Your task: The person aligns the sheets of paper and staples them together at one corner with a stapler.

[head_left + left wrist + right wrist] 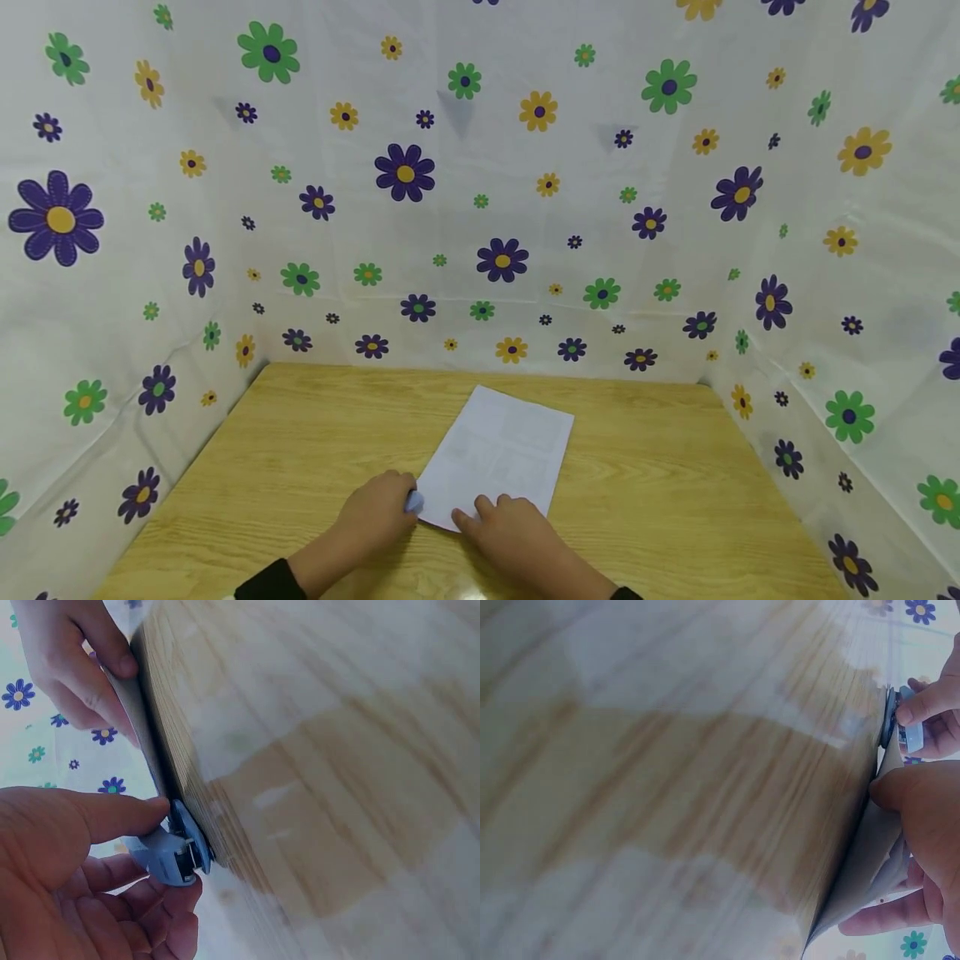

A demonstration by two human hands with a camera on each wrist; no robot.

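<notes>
A white sheet of paper [495, 454], perhaps more than one layer, lies aslant on the table, its near edge slightly raised. At its near left corner my left hand [378, 508] grips a small light-blue stapler [169, 851], thumb on one side and curled fingers on the other. The stapler sits at the paper's edge; whether the corner is between its jaws is hard to tell. My right hand [510, 533] holds the near edge of the paper, with the thumb [889, 791] at the edge and the fingers spread over the top face.
The wood-grain table [315, 442] extends on both sides of the paper. A white cloth with printed flowers [465, 167] hangs behind the table and along its left and right sides. Light reflects off the tabletop near the front.
</notes>
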